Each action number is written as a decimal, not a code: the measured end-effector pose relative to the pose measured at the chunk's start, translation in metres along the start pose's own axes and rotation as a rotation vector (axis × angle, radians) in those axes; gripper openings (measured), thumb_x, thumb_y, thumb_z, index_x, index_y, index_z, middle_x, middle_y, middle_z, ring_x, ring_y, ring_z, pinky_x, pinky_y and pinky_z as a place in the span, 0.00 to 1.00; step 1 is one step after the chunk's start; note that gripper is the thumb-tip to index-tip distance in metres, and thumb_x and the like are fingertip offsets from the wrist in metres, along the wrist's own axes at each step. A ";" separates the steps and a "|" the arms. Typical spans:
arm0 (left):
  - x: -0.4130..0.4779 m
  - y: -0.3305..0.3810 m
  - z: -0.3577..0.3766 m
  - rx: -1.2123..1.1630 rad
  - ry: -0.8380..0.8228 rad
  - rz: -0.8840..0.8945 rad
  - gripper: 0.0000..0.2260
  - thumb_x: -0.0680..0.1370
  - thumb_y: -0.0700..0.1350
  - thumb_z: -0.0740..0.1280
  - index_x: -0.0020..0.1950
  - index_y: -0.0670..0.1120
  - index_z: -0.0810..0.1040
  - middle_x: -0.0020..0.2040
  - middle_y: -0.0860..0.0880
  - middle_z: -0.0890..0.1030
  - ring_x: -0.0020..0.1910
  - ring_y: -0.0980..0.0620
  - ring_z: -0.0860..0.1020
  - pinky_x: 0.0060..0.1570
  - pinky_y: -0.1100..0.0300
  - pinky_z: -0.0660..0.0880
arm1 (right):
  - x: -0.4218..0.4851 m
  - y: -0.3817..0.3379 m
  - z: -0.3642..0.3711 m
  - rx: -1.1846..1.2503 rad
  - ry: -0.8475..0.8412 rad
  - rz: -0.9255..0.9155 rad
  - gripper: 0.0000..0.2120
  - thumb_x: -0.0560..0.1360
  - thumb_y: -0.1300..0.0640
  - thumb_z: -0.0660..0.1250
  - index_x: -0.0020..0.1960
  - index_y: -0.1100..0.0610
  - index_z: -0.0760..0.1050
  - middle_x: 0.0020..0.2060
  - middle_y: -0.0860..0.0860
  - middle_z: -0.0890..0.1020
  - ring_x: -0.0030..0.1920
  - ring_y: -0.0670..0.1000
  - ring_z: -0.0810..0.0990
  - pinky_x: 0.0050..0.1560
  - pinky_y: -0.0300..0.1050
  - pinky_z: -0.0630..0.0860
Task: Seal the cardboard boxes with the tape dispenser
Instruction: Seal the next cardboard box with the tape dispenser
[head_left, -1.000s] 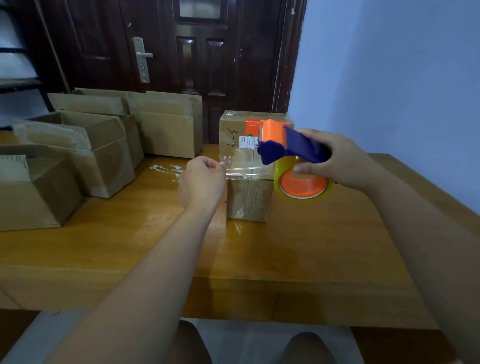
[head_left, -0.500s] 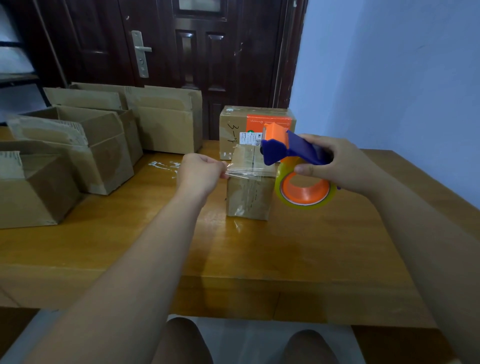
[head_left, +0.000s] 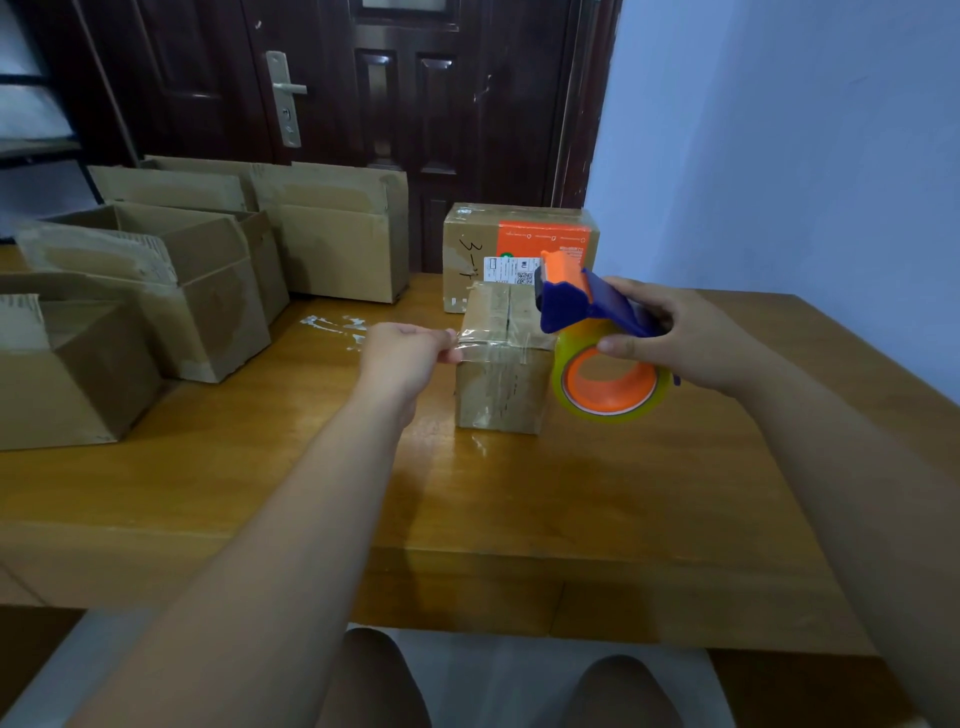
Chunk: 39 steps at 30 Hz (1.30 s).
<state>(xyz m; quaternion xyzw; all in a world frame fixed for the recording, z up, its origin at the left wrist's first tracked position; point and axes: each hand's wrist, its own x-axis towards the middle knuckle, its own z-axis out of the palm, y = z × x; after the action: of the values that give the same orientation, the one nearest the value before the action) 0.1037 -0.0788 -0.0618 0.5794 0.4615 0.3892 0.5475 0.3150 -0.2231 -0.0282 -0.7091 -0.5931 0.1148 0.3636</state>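
Observation:
A small closed cardboard box (head_left: 501, 387) stands in the middle of the wooden table (head_left: 623, 493). My right hand (head_left: 691, 338) grips the blue and orange tape dispenser (head_left: 587, 306) just right of the box, its clear tape roll (head_left: 610, 384) hanging below. A strip of clear tape (head_left: 498, 340) stretches from the dispenser leftward over the box's top front edge. My left hand (head_left: 405, 358) pinches the free end of that strip at the box's left side.
A bigger closed box with an orange label (head_left: 519, 244) sits right behind the small one. Several open cardboard boxes (head_left: 208, 291) crowd the table's left and back. A dark door (head_left: 363, 104) and a pale wall stand behind.
Both hands came down with the stretched tape, from in front of the rear box to the top front edge of the small box. The dispenser sank slightly to the right of the box.

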 end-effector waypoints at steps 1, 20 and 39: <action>-0.001 0.000 0.001 -0.028 -0.014 -0.034 0.09 0.76 0.45 0.69 0.36 0.45 0.80 0.30 0.57 0.80 0.45 0.58 0.73 0.60 0.51 0.61 | 0.001 0.000 0.000 -0.024 -0.004 0.002 0.36 0.62 0.35 0.69 0.68 0.39 0.68 0.58 0.45 0.79 0.55 0.51 0.78 0.53 0.52 0.77; -0.035 -0.039 0.023 0.052 0.058 0.360 0.28 0.77 0.34 0.61 0.75 0.53 0.62 0.69 0.58 0.70 0.64 0.63 0.69 0.48 0.78 0.65 | 0.014 -0.015 0.008 -0.125 -0.027 0.072 0.30 0.71 0.46 0.73 0.71 0.49 0.69 0.57 0.48 0.77 0.54 0.50 0.76 0.47 0.40 0.71; -0.008 -0.023 0.025 1.182 0.045 0.828 0.24 0.80 0.50 0.62 0.75 0.48 0.62 0.74 0.48 0.66 0.73 0.49 0.62 0.72 0.54 0.54 | 0.006 -0.008 0.012 0.010 -0.072 0.082 0.28 0.70 0.44 0.71 0.68 0.46 0.71 0.54 0.47 0.80 0.52 0.50 0.79 0.50 0.45 0.75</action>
<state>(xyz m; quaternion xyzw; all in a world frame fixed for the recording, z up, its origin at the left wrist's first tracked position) 0.1231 -0.0940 -0.0864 0.8979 0.3487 0.2619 -0.0596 0.3031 -0.2127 -0.0300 -0.7266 -0.5756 0.1581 0.3402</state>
